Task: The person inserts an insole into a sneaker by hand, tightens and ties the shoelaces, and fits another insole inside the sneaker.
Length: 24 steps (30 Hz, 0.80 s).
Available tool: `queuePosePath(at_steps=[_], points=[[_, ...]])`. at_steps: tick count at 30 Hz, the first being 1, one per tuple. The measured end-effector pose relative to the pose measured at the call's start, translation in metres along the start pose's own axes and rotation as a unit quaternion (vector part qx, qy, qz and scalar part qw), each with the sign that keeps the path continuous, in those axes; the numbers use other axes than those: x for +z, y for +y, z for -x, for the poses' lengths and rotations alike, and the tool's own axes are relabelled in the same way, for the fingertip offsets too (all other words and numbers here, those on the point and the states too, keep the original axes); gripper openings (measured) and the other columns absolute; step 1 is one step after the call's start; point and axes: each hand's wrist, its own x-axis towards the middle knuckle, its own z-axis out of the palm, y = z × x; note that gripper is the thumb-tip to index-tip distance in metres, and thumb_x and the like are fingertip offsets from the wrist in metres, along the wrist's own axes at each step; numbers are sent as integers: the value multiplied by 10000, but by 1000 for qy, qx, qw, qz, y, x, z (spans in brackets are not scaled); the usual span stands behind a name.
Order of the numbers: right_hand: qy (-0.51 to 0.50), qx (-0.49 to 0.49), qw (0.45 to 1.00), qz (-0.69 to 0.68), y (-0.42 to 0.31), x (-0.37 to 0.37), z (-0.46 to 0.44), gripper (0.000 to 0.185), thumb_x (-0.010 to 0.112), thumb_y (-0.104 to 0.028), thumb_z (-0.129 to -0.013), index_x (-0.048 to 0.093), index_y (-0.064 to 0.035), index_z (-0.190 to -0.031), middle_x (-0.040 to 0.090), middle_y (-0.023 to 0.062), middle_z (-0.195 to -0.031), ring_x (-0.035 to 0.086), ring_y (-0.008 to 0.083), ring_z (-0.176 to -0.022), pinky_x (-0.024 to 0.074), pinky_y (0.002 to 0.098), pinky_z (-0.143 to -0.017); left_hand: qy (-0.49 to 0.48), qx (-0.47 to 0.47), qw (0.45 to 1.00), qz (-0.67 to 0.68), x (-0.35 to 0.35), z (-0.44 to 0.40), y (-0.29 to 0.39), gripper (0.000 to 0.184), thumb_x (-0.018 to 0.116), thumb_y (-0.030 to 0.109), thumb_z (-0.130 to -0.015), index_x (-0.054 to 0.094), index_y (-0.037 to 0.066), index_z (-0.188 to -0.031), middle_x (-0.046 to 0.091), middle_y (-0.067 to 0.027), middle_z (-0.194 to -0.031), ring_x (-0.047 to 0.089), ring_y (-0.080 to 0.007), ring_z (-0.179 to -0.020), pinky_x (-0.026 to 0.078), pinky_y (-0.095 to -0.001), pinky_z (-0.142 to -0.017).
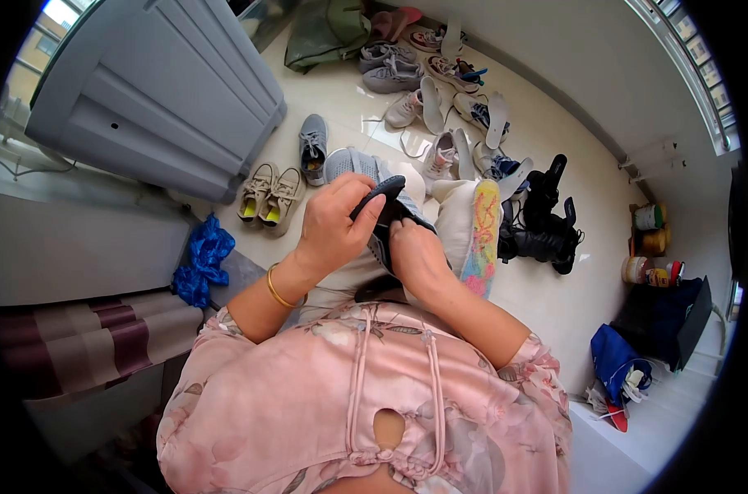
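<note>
In front of my lap is a grey knit sneaker [345, 164], its toe pointing away and its dark opening toward me. My left hand [334, 221] is closed, thumb and fingers pinching a dark curved flap [380, 196] at the opening. Whether this flap is an insole or part of the shoe I cannot tell. My right hand [418, 253] has its fingers curled into the opening, gripping the sneaker; the fingertips are hidden inside. Just right of that hand, a sole-shaped piece with a yellow, pink and blue pattern [484, 235] stands against pale fabric.
Left of the sneaker stand a dark grey shoe [313, 148] and beige shoes [271, 196]. Several shoes with loose insoles [432, 105] line the tiles beyond, with black boots [541, 226] at right. A large grey plastic bin [160, 99] and a blue bag [201, 262] are at left.
</note>
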Motion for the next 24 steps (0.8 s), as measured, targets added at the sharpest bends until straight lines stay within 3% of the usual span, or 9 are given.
queuePosePath(at_steps=[4,7,8,12,15,16,19,22,24], points=[[62,24,974,-217,-1,8,-18,261,374,-143,-926,544,22,-1036,591,235,-1031,564,386,-955,447,426,-822,-31,8,999,18,-2,-1,3,109,641,57,-793,571,-24,-771,620,-156,-822,584,-311,-682,461,-349,-595],[25,48,862,-504,-3,17,-35,289,371,-160,-934,548,13,-1085,591,190,-1040,560,322,-918,433,384,-842,-54,37,998,24,0,0,0,91,635,42,-804,575,-22,-779,627,-158,-867,593,-272,-751,459,-316,-661],[12,25,850,-527,-3,16,-35,289,374,-149,-933,548,11,-1101,588,151,-1013,539,272,-907,423,355,-840,-72,33,997,22,-1,0,-2,100,624,65,-824,577,-16,-791,629,-158,-904,598,-260,-796,460,-312,-702],[36,46,867,-495,-6,9,-31,279,394,-112,-914,549,13,-1109,571,186,-1090,548,315,-965,430,371,-867,-5,-11,992,123,-8,4,-38,207,538,190,-925,582,-8,-966,602,-147,-1117,555,-200,-1029,411,-297,-913],[95,-62,957,-267,8,23,-20,296,425,-63,-879,538,23,-1138,555,208,-1150,536,356,-1030,421,385,-913,118,-214,941,234,1,5,-80,354,526,275,-951,532,1,-1174,589,-82,-1153,524,-185,-1061,382,-303,-962],[37,-69,974,-211,10,22,-19,317,439,-26,-851,532,34,-1148,542,219,-1179,518,378,-1076,410,395,-943,123,-299,901,289,3,4,-86,406,523,298,-957,511,5,-1238,586,-70,-1152,523,-161,-1056,384,-297,-964],[41,-82,959,-268,8,12,-15,294,424,-34,-864,542,30,-1126,554,215,-1148,517,376,-1064,410,394,-929,35,-417,786,456,8,6,-110,431,527,316,-956,507,18,-1267,603,-54,-1101,548,-129,-1022,416,-283,-937],[-19,59,844,-532,16,31,-28,284,405,-57,-886,543,32,-1118,560,222,-1125,517,371,-1047,406,394,-917,13,-396,745,537,16,10,-115,400,520,310,-958,525,28,-1243,622,-41,-1027,580,-110,-953,465,-272,-876],[42,-2,922,-386,18,33,-27,297,406,-113,-919,548,22,-1142,573,179,-1124,521,316,-1032,396,356,-927,0,-384,761,523,17,11,-120,426,498,336,-962,502,35,-1263,610,-47,-1062,581,-137,-982,473,-294,-891]])
